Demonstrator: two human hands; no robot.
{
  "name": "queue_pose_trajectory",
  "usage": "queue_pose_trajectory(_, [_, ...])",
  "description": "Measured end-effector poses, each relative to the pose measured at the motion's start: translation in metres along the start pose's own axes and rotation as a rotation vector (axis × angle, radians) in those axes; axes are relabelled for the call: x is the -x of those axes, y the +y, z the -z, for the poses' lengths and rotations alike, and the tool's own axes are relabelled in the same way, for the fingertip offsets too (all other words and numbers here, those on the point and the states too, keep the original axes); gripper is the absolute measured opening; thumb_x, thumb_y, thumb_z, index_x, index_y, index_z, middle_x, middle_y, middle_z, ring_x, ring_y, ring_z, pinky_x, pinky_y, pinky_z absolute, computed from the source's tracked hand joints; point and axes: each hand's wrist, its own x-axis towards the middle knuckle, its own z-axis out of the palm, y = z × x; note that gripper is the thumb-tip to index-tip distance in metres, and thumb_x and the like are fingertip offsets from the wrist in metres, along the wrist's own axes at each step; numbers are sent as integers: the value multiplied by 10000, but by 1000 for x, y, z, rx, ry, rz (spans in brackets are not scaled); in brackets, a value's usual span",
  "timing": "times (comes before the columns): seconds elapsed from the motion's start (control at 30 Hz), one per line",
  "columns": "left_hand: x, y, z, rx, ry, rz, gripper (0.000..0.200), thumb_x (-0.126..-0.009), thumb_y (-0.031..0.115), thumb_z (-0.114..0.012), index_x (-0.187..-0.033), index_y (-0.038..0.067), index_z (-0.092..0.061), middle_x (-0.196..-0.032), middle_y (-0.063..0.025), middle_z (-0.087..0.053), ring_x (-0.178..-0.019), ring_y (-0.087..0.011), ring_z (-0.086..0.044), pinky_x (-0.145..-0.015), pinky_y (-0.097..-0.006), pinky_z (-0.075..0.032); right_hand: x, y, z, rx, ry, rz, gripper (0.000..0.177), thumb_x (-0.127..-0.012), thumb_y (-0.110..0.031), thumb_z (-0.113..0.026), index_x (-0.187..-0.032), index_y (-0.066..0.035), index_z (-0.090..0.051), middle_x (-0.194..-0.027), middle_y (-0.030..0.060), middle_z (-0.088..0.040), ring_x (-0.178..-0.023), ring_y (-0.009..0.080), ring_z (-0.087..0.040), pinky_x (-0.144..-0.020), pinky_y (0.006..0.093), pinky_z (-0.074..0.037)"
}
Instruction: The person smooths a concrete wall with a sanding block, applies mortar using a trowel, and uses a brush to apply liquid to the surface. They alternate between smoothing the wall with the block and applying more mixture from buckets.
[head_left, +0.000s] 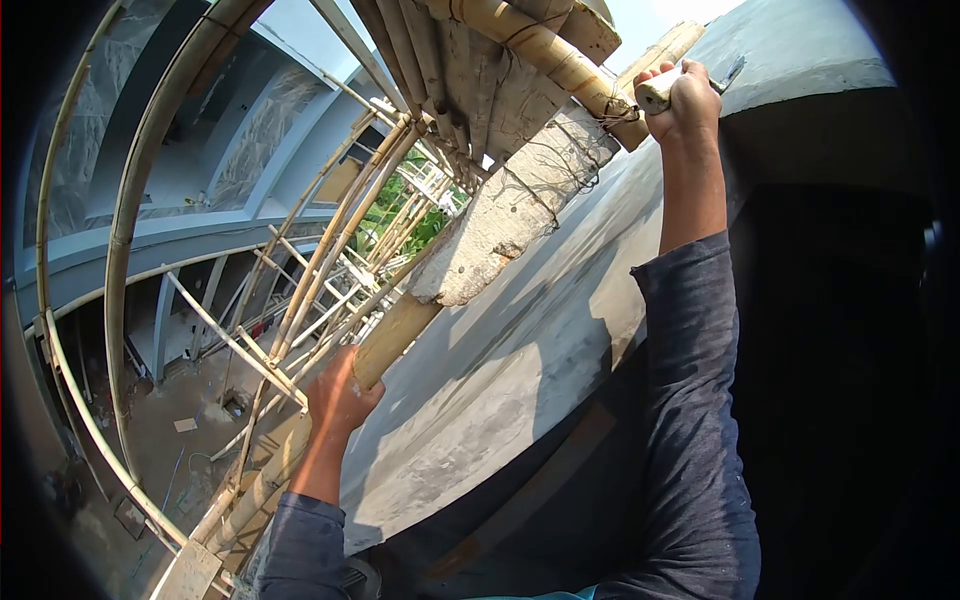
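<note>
My left hand (338, 400) is closed around a bamboo pole (400, 335) of the scaffold, at the lower left of the view. Higher up on the right, my raised right hand (690, 100) grips the thick pale handle of a trowel (655, 95). A bit of its metal shows beyond the fingers, close to the smooth grey plastered surface (800, 60); most of the blade is hidden. Between my hands, a cement-crusted plank (520, 210) is tied to the bamboo with dark wire.
A grey plastered wall (480, 400) slopes along my right side, beside a dark opening (840, 350). Bamboo scaffold poles (125, 220) stand on the left, with a floor (190, 480) far below. Planks and a thick bamboo pole (545, 50) are overhead.
</note>
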Motion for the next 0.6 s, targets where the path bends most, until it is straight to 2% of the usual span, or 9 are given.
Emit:
queue_pose_trajectory(0.03, [0,0,0,-7,-2,4,586,-651,271,-790,-1179,134,-574,-984,-133,-688,-876,-340,-668,-739,-428,-539,-8,1,5,0,1,-3,219,-991,-179,-383,-1058,30,-374,-904,129,-479,-605,236,-520,-547,389,-554])
queue_pose_trajectory(0.13, [1,1,0,-7,9,-7,579,-651,271,-788,-1173,135,-577,-975,-134,-689,-867,-342,-668,-733,-429,-539,-52,8,24,-253,-27,-342,198,-996,-207,-352,-964,-12,-347,-853,109,-462,-592,223,-507,-535,340,-556])
queue_pose_trajectory(0.23, [0,0,1,-5,22,-18,573,-653,270,-786,-1170,138,-578,-968,-132,-691,-862,-344,-668,-729,-429,-540,-71,14,33,-272,70,-366,189,-990,-192,-357,-962,-5,-347,-823,116,-463,-597,226,-529,-539,345,-565])
queue_pose_trajectory(0.27, [0,0,0,-4,23,-13,571,-653,269,-785,-1169,140,-578,-964,-132,-691,-861,-345,-668,-727,-429,-540,-75,15,36,-273,71,-365,189,-990,-192,-357,-962,-5,-347,-823,116,-463,-597,226,-529,-539,345,-565])
queue_pose_trajectory(0.33, [0,0,0,-1,34,-28,567,-653,267,-784,-1166,140,-578,-962,-132,-691,-858,-345,-668,-727,-427,-540,-61,12,28,-139,188,-178,188,-985,-171,-357,-966,16,-363,-811,132,-472,-603,233,-550,-552,363,-575])
queue_pose_trajectory(0.37, [0,0,0,1,45,-40,564,-653,264,-783,-1163,140,-577,-960,-133,-692,-856,-346,-668,-726,-426,-540,-50,14,22,-140,188,-178,188,-985,-171,-357,-966,16,-363,-811,132,-472,-603,233,-550,-552,363,-575])
queue_pose_trajectory(0.43, [-1,2,2,3,33,-13,553,-643,242,-773,-1151,133,-584,-951,-144,-690,-847,-354,-670,-718,-431,-539,-6,9,0,150,167,100,180,-979,-145,-358,-991,33,-383,-803,133,-475,-601,232,-552,-552,383,-575])
queue_pose_trajectory(0.6, [0,3,2,26,33,-22,529,-639,220,-760,-1132,132,-590,-940,-152,-688,-838,-360,-670,-705,-437,-536,-11,0,-1,55,43,-30,206,-1003,-177,-384,-1019,28,-375,-890,139,-460,-608,241,-536,-534,379,-559])
